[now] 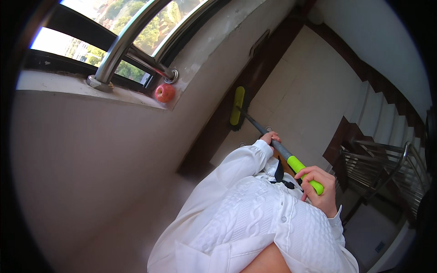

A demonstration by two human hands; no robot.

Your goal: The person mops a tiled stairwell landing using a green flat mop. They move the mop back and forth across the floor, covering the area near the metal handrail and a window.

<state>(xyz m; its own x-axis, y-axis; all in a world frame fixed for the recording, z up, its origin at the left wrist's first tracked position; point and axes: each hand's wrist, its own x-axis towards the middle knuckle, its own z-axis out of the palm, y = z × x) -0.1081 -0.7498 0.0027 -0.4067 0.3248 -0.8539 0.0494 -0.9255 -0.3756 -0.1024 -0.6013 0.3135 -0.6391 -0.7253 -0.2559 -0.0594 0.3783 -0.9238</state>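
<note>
A broom with a lime-green head (237,105) and dark bristles lies ahead of me, its head over the dark red border where the wall meets the floor. Its grey pole runs back towards my chest and ends in a bright green grip (296,164). My left hand (271,137) is closed around the grey pole, the farther of my two hands from my body. Nearer my chest, my right hand (319,187) holds the end of the green grip, with the thumb and fingers curled about it. Whether the bristles touch the floor or the wall's base cannot be told.
A red apple (165,93) sits on the window sill's corner, beside steel window bars (119,44). Pale tiles (293,85) cover the landing. White stairs (379,112) with dark edging rise at the right, near a steel railing (379,153). A wall (102,143) stands to the left.
</note>
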